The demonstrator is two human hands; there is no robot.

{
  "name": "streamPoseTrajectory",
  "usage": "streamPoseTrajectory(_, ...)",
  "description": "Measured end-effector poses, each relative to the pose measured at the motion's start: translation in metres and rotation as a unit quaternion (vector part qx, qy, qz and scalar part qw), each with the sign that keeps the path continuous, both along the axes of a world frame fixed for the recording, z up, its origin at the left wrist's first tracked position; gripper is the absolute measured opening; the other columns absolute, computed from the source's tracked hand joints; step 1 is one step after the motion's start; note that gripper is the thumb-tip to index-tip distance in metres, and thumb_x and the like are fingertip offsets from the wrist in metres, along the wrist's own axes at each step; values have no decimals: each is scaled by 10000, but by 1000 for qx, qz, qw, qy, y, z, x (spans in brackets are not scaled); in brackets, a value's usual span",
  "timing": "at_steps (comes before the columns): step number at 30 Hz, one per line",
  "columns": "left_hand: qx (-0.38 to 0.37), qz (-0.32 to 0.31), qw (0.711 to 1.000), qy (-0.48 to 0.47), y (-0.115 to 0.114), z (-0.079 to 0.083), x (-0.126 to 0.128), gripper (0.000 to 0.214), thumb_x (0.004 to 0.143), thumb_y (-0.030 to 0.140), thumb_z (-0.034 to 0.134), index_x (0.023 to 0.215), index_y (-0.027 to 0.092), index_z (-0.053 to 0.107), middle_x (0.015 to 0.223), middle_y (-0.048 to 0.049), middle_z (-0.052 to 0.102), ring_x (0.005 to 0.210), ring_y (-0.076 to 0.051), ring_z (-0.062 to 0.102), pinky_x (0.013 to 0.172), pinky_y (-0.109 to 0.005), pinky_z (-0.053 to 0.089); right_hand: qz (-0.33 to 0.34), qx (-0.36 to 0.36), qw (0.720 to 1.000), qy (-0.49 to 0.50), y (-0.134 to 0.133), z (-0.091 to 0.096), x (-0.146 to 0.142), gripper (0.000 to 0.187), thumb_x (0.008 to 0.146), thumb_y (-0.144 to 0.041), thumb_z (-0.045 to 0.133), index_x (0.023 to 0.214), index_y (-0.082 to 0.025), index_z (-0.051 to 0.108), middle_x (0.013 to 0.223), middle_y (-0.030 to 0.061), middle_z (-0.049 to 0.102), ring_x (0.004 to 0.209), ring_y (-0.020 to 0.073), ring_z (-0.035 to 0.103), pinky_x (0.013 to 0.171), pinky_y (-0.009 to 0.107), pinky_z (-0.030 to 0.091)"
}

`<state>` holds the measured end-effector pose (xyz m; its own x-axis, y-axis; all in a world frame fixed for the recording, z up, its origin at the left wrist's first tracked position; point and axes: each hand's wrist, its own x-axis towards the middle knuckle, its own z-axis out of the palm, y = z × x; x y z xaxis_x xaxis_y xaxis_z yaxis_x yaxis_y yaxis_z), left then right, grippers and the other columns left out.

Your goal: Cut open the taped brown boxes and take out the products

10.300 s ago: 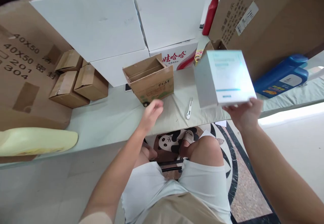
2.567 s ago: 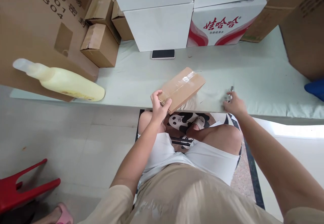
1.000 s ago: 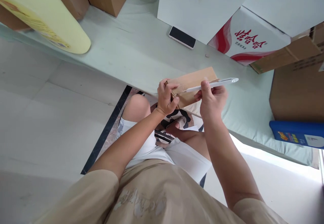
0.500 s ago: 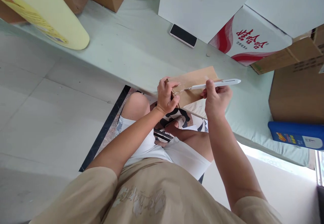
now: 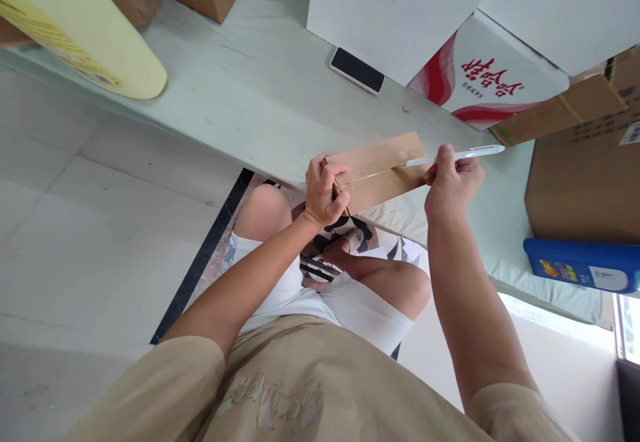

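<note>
A small brown cardboard box (image 5: 383,192) sits at the front edge of the cloth-covered surface, with a seam running lengthwise across its upper face. My left hand (image 5: 323,192) grips the box's left end, thumb on the near side and fingers over the top. In my right hand (image 5: 455,182) is a slim white utility knife (image 5: 483,153), pinched between thumb and fingers. Its tip touches the seam toward the box's right end. Behind the tip, a slit line shows along the seam back to my left hand.
Beyond the box lies a black-and-white phone-like device (image 5: 357,71) on the pale green cloth (image 5: 240,89). White cartons (image 5: 390,15) and a red-and-white carton (image 5: 493,75) stand behind it. A yellow bottle (image 5: 115,42) is at left, a blue container (image 5: 575,265) at right.
My right hand has drawn the knife to the right along the seam, away from my left hand. The left hand keeps its grip on the box.
</note>
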<state>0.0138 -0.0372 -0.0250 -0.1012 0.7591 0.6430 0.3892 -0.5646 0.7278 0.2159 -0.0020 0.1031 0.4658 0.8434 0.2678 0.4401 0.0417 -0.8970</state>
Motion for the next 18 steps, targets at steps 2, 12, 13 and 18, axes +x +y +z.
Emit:
streamPoseTrajectory(2,6,4,1000,-4,0,0,0,542,953,648,340,1261,239,515,1191,-128,530,1252,-340,490,1011,-545,473,-9,8,1000,-2,5,-1,7,481,816,-602,727,650,-247,449,489,-68,482,409,99,476,401,242,397)
streamPoseTrajectory(12,-7,8,1000,8,0,2,-1,580,955,682,311,1251,227,514,1218,-135,494,1227,-328,504,1013,-535,483,-25,25,999,17,25,-1,24,433,812,-534,719,606,-256,458,484,-50,493,395,114,471,381,264,363)
streamPoseTrajectory(13,-9,7,1000,7,0,2,-1,580,952,684,313,1252,229,515,1217,-135,495,1227,-329,504,1014,-537,482,-20,27,999,21,25,-1,25,411,811,-516,720,610,-256,473,487,-46,503,399,118,483,387,267,372)
streamPoseTrajectory(18,-24,10,1000,17,0,2,-1,603,938,709,304,1243,233,513,1221,-134,490,1238,-337,505,1016,-544,484,4,30,1000,9,21,1,23,376,821,-518,722,650,-263,504,485,-54,518,403,132,507,403,280,417)
